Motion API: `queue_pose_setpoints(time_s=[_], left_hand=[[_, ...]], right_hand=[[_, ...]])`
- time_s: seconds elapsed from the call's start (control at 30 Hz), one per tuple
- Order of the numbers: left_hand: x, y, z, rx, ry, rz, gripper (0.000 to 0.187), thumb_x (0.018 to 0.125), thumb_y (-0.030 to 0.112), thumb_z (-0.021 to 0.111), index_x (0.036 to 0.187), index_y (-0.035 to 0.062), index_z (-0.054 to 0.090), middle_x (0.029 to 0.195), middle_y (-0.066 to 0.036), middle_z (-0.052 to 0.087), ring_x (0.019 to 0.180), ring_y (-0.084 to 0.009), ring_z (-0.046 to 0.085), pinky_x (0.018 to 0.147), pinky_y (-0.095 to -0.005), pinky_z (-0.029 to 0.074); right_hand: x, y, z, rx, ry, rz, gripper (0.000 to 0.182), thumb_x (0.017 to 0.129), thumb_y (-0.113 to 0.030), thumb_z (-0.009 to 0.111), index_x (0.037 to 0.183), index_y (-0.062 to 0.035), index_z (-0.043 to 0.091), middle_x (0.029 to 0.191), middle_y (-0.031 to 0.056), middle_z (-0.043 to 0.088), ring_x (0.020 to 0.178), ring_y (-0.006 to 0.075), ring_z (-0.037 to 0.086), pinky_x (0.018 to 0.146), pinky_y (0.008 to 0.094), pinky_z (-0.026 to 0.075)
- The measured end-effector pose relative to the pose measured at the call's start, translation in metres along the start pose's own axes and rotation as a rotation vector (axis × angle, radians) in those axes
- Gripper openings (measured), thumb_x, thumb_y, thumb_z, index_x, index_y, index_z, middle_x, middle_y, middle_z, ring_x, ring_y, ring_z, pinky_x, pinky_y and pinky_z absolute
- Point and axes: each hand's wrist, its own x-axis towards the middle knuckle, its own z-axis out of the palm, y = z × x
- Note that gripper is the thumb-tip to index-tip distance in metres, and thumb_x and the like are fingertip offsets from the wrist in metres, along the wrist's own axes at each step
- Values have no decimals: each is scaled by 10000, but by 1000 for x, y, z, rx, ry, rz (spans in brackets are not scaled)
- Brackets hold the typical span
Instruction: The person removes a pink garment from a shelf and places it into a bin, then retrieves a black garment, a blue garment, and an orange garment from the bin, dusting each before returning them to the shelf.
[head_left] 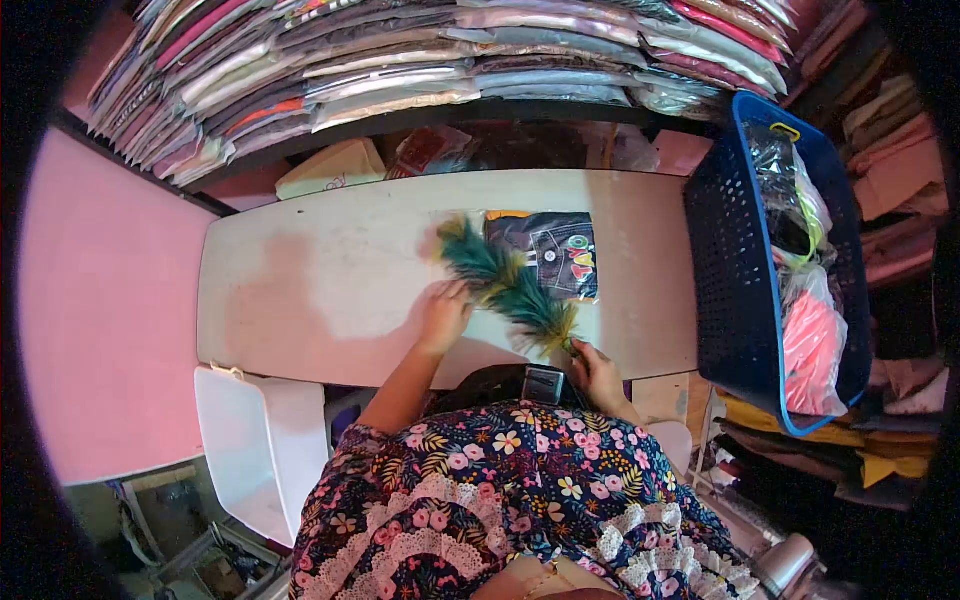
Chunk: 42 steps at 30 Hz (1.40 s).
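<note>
My right hand [597,376] is closed around the handle end of a green and yellow feather duster [510,287]. The duster slants up and left from that hand, its feathers lying across the left part of a plastic-wrapped garment [545,250]. The garment is folded dark denim with a button and bright colourful lettering, and a strip of orange shows at its top edge. My left hand [446,318] rests low over the table beside the duster, fingers stretched out, with nothing visible in it. Whether its fingertips touch the feathers is hard to tell.
The pale table [340,230] spans the middle. Stacks of plastic-wrapped clothes [400,70] fill the shelf behind it. At the right stands a blue perforated basket [728,250] holding bagged items. A white bin [295,430] sits below the table's left front edge.
</note>
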Motion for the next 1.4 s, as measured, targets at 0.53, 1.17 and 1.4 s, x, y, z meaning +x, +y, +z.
queue_pose_setpoints(time_s=[0.53,1.17,1.4], left_hand=[[-20,12,-60,102,350,39,629,790,136,612,1371,77,380,1459,-205,261,1356,-393,218,1100,-523,136],[-24,-25,-28,196,-80,192,453,835,214,575,1276,147,501,1382,-20,441,1320,-206,341,1067,-599,134],[-26,-27,-30,123,8,183,403,809,150,561,1211,178,566,1327,17,503,1287,-198,389,1078,-570,154]], right_hand=[[48,-10,19,137,-79,-11,340,848,-139,592,1181,-110,527,891,218,641,789,398,619,662,430,503],[17,-9,25,137,85,193,324,870,-119,574,1186,-77,514,847,209,638,749,370,632,668,396,498],[18,-25,28,49,49,128,334,864,-105,566,1195,-91,519,974,213,635,864,380,628,713,416,494]])
